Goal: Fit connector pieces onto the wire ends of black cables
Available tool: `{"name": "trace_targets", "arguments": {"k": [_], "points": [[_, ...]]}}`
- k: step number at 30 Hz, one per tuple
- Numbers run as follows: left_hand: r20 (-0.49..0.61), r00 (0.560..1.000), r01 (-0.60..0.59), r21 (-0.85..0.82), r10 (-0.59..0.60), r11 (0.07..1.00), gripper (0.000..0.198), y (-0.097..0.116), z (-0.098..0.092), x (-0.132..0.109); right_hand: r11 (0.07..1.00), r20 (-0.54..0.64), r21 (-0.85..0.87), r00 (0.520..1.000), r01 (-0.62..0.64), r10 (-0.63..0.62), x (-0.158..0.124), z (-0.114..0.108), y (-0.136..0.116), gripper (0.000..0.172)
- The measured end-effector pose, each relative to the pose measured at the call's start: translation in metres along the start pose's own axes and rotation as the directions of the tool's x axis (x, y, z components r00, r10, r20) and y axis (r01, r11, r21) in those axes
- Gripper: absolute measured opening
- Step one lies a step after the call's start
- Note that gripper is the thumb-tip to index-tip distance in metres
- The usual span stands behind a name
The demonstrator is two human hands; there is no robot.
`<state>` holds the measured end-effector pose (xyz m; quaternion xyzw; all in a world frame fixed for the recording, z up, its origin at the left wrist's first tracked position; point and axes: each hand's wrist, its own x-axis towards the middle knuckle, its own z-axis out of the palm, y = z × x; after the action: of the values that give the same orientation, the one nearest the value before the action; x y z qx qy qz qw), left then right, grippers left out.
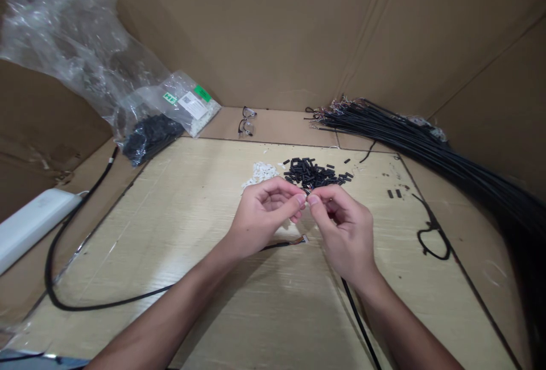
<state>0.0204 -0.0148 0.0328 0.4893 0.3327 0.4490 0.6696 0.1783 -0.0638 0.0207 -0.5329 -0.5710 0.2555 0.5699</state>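
My left hand [268, 211] and my right hand [344, 228] meet above the middle of the board, fingertips pinched almost together. Thin coloured wires [310, 187] show between them. A black cable [356, 316] runs down from under my right hand to the bottom edge, and its wire end seems to sit in that hand's pinch. What my left fingertips press is too small and covered to name. Below the hands, a second black cable [106, 305] ends in coloured wires and a small white connector [305, 239] on the board. Behind them lie white connector housings [262, 171] and short black tubes [313, 171].
A thick bundle of black cables [409, 137] lies along the right side. Clear plastic bags [157, 97] with black and white parts stand at back left, near a white box [38, 222]. Glasses [247, 122] lie at the back. A black cord loop [433, 242] rests at right. Cardboard walls surround the board.
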Motion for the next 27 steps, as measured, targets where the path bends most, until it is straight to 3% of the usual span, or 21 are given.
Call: {"name": "trace_targets", "arguments": {"k": [27], "points": [[-0.002,1.0,0.01,0.06,-0.01,0.998,0.029,0.0007,-0.0013,-0.0009,0.997,-0.018,-0.061,0.998,0.052,-0.053,-0.0069,0.0025,-0.0008,0.018]]}}
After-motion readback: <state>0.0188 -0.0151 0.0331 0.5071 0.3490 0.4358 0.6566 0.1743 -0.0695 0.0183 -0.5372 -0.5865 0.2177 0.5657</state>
